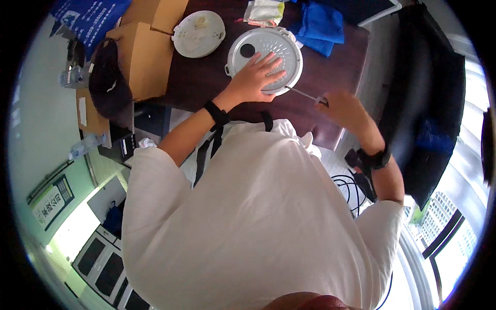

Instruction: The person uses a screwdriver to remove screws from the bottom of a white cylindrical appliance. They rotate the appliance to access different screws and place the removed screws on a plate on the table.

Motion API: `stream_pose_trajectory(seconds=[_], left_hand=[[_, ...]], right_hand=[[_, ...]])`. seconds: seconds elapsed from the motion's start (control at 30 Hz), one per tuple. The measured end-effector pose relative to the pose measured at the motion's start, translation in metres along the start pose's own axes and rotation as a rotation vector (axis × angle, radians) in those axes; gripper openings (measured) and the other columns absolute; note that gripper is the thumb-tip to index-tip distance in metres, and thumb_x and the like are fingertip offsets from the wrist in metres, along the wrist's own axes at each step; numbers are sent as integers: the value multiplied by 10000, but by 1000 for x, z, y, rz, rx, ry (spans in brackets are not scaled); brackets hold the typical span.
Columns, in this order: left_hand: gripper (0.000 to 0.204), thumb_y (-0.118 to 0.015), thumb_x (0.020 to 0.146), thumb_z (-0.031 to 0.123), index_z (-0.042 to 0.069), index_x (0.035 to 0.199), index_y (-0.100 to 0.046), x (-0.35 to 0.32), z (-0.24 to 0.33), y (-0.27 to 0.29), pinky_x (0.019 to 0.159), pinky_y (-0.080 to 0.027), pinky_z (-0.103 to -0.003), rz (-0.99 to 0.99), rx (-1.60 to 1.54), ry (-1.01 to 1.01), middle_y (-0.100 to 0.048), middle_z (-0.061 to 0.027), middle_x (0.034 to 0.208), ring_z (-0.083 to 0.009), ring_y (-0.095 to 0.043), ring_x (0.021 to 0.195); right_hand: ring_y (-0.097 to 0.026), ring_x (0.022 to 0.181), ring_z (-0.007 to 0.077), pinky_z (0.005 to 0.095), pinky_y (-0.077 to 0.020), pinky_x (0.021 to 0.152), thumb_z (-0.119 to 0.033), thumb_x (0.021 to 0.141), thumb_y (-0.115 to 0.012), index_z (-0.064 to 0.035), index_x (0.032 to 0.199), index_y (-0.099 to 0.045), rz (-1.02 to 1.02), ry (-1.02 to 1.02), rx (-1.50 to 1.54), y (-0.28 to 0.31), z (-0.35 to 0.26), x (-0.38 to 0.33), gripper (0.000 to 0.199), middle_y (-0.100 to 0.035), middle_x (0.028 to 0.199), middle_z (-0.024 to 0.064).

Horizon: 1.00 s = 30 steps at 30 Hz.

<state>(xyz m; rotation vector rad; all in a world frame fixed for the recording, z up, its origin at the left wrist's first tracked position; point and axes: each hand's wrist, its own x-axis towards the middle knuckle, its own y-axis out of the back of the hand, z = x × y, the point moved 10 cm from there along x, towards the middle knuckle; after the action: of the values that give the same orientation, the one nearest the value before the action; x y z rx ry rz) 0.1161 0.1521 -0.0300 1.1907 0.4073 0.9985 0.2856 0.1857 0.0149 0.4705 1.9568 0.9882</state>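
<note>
A round silver-grey appliance part [283, 44], with radiating slots and a black round spot, lies on the dark table. My left hand [253, 77] rests flat on its near half, fingers spread. Closed around the handle of a screwdriver [302, 93] is my right hand [341, 109], to the right of the part. The thin metal shaft points left, and its tip is at the part's near right rim; whether it touches cannot be told. My right fingers are slightly blurred and hide most of the handle.
A stained white round piece [199, 34] lies left of the part, beside cardboard boxes [144, 62]. Folded blue cloth [321, 28] and a pale cloth [264, 12] are at the far side. The brown table's [330, 67] right edge borders a large black item [418, 108]. Black cables [350, 192] hang below.
</note>
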Motion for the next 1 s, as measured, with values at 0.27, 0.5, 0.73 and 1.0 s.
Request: stream_pose_trajectory(seconds=[0.27, 0.5, 0.73, 1.0], left_hand=[[707, -750, 721, 354, 157, 1363, -528, -2, 17, -1, 1091, -278, -618, 104, 57, 203, -414, -160, 1475, -380, -338, 1398], [688, -756, 726, 375, 124, 1333, -553, -1, 18, 1, 1068, -301, -620, 106, 72, 168, -446, -196, 1434, -416, -366, 1366], [708, -749, 734, 386, 149, 1367, -541, -4, 16, 0, 1071, -300, -624, 88, 70, 164, -409, -184, 1474, -408, -341, 1390], [699, -754, 729, 371, 145, 1357, -547, -6, 15, 1, 1076, -304, -614, 93, 74, 191, -412, -176, 1473, -397, -348, 1389]], right_hand=[[-720, 761, 272, 374, -573, 603, -303, 951, -548, -51, 817, -719, -71, 4, -149, -13, -38, -26, 333, -717, 814, 116], [-706, 763, 168, 376, -532, 512, -149, 709, -734, -149, 834, -744, -100, -51, -577, 10, -64, -9, 125, -704, 806, -10], [-665, 835, 167, 341, -456, 623, -203, 759, -717, -187, 832, -744, 223, 320, -841, 56, -69, 24, 80, -668, 812, -23], [-700, 805, 198, 327, -477, 610, -215, 779, -702, -168, 819, -740, 125, 231, -642, 53, -57, 33, 72, -707, 804, 30]])
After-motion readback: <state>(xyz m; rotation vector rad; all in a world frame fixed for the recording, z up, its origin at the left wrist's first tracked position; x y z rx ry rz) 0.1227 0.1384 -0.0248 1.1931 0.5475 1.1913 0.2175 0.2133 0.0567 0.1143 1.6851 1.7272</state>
